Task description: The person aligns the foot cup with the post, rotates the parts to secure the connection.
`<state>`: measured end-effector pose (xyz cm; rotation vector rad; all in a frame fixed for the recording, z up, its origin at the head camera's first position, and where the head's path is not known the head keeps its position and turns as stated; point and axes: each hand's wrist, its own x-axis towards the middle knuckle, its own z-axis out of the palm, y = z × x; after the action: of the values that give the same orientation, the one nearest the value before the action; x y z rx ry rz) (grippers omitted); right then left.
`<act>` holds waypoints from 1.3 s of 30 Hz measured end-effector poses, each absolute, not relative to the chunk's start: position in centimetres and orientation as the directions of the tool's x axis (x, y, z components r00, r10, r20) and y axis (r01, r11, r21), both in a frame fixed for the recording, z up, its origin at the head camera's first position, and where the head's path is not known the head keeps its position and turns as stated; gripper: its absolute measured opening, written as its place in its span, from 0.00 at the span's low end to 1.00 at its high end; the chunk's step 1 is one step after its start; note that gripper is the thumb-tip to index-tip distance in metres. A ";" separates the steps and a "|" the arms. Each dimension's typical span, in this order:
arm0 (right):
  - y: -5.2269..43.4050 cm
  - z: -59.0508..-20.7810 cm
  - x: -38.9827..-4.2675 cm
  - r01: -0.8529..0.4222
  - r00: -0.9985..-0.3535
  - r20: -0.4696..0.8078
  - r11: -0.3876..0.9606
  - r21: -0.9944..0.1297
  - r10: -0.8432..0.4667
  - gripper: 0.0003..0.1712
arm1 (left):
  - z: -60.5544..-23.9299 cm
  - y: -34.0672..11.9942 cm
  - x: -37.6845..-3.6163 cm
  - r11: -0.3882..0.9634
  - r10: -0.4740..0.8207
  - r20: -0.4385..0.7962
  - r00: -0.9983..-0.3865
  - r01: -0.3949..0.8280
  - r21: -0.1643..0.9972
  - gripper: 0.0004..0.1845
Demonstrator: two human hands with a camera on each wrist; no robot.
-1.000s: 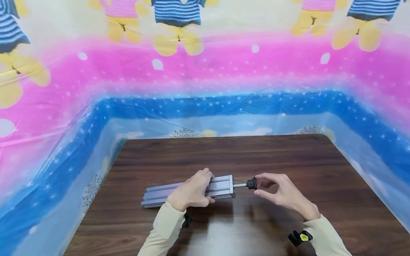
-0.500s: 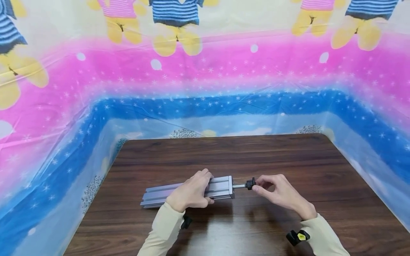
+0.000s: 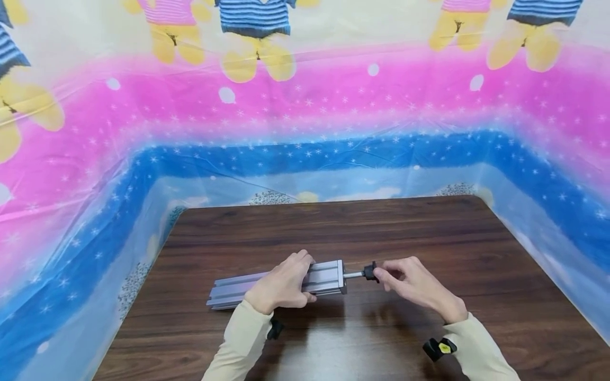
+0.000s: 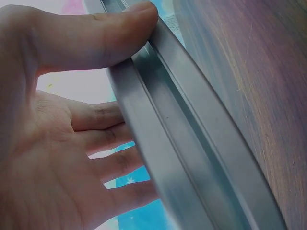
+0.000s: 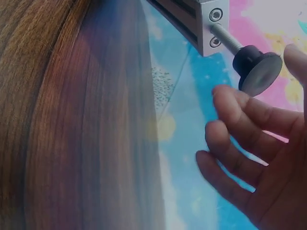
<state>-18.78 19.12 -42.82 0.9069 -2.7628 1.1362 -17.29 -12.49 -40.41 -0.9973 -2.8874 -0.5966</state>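
Note:
My left hand (image 3: 284, 283) grips a silver aluminium profile (image 3: 325, 276) from above, around its middle. In the left wrist view, the thumb (image 4: 122, 36) lies over one edge of the grooved profile (image 4: 180, 129) and the fingers go behind it. A threaded stem with a black levelling foot (image 3: 369, 272) sticks out of the profile's right end plate (image 3: 341, 276). My right hand (image 3: 416, 283) has thumb and fingertips at the foot's round base. The right wrist view shows the foot (image 5: 260, 72) between thumb and index finger, the other fingers loosely curled below. Two screws (image 5: 216, 14) sit in the end plate.
A dark brown wooden table (image 3: 229, 233) spreads beneath both hands. Behind and beside it hangs a pink and blue printed cloth (image 3: 305, 111). Both wrists wear black bands, the right one (image 3: 439, 348) with a yellow mark.
My right hand's thumb has rolled up across the foot's base as the fingers curled in. Left hand and profile keep nearly the same place; the whole view has shifted slightly.

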 end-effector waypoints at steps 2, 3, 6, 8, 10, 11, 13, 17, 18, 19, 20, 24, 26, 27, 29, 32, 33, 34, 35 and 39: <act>19.1 -42.5 -18.6 -0.528 -0.831 0.230 0.586 -0.614 -0.507 0.10 | -40.4 -12.5 -17.3 0.724 0.586 0.151 -0.796 0.598 0.344 0.27; 19.1 -42.4 -18.5 -0.540 -0.826 0.240 0.592 -0.598 -0.511 0.10 | -40.4 -12.6 -17.3 0.726 0.585 0.150 -0.797 0.597 0.341 0.27; 19.2 -42.0 -18.4 -0.596 -0.792 0.304 0.566 -0.570 -0.529 0.24 | -40.3 -12.6 -17.4 0.725 0.586 0.159 -0.794 0.602 0.334 0.27; 19.4 -41.9 -18.4 -0.647 -0.754 0.361 0.522 -0.556 -0.549 0.33 | -40.3 -12.5 -17.5 0.723 0.589 0.164 -0.791 0.607 0.331 0.27; 19.6 -41.9 -18.5 -0.690 -0.714 0.407 0.476 -0.544 -0.569 0.37 | -40.3 -12.5 -17.5 0.718 0.593 0.167 -0.788 0.611 0.334 0.27; 19.6 -42.0 -18.5 -0.706 -0.699 0.424 0.458 -0.540 -0.576 0.38 | -40.3 -12.5 -17.5 0.715 0.595 0.168 -0.786 0.613 0.336 0.27; 19.7 -42.0 -18.6 -0.721 -0.683 0.441 0.441 -0.535 -0.582 0.36 | -40.3 -12.5 -17.5 0.715 0.596 0.163 -0.786 0.612 0.338 0.27; 19.8 -42.0 -18.8 -0.726 -0.678 0.450 0.437 -0.531 -0.581 0.34 | -40.3 -12.4 -17.6 0.719 0.593 0.149 -0.791 0.604 0.344 0.27; 19.8 -42.0 -18.8 -0.727 -0.678 0.452 0.438 -0.529 -0.579 0.33 | -40.3 -12.4 -17.6 0.722 0.592 0.146 -0.792 0.602 0.342 0.27; 19.8 -42.0 -18.8 -0.727 -0.678 0.453 0.439 -0.529 -0.578 0.32 | -40.4 -12.4 -17.6 0.723 0.591 0.147 -0.793 0.601 0.339 0.27; 19.8 -42.0 -18.8 -0.725 -0.680 0.451 0.439 -0.531 -0.578 0.32 | -40.4 -12.4 -17.7 0.722 0.591 0.148 -0.793 0.602 0.340 0.27; 19.8 -42.1 -18.8 -0.710 -0.694 0.440 0.440 -0.550 -0.570 0.29 | -40.3 -12.4 -17.6 0.721 0.591 0.158 -0.791 0.606 0.336 0.26; 19.8 -42.2 -18.9 -0.696 -0.707 0.428 0.445 -0.564 -0.563 0.27 | -40.3 -12.4 -17.6 0.718 0.592 0.162 -0.789 0.608 0.338 0.26; 19.8 -42.2 -18.8 -0.690 -0.712 0.424 0.447 -0.569 -0.560 0.26 | -40.2 -12.4 -17.6 0.718 0.592 0.161 -0.789 0.608 0.339 0.26; 19.8 -42.2 -18.8 -0.670 -0.729 0.406 0.457 -0.584 -0.551 0.24 | -40.2 -12.3 -17.6 0.718 0.593 0.159 -0.789 0.608 0.339 0.26; 19.7 -42.1 -18.8 -0.625 -0.765 0.360 0.479 -0.617 -0.535 0.19 | -40.3 -12.3 -17.5 0.720 0.592 0.152 -0.791 0.604 0.341 0.26; 19.7 -42.1 -18.7 -0.610 -0.775 0.344 0.484 -0.627 -0.531 0.18 | -40.3 -12.3 -17.5 0.720 0.592 0.151 -0.792 0.604 0.342 0.26; 19.7 -42.2 -18.8 -0.596 -0.784 0.329 0.489 -0.637 -0.527 0.17 | -40.3 -12.3 -17.5 0.721 0.591 0.151 -0.792 0.603 0.341 0.27; 19.6 -42.2 -18.8 -0.587 -0.789 0.319 0.491 -0.644 -0.524 0.16 | -40.4 -12.4 -17.4 0.722 0.591 0.152 -0.792 0.603 0.339 0.27; 19.6 -42.3 -18.9 -0.565 -0.802 0.297 0.497 -0.658 -0.519 0.14 | -40.4 -12.4 -17.4 0.724 0.590 0.158 -0.792 0.606 0.331 0.27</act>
<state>-18.88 19.60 -42.28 0.9664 -2.6665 1.2067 -17.40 -12.39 -40.38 -0.9988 -2.8776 -0.5748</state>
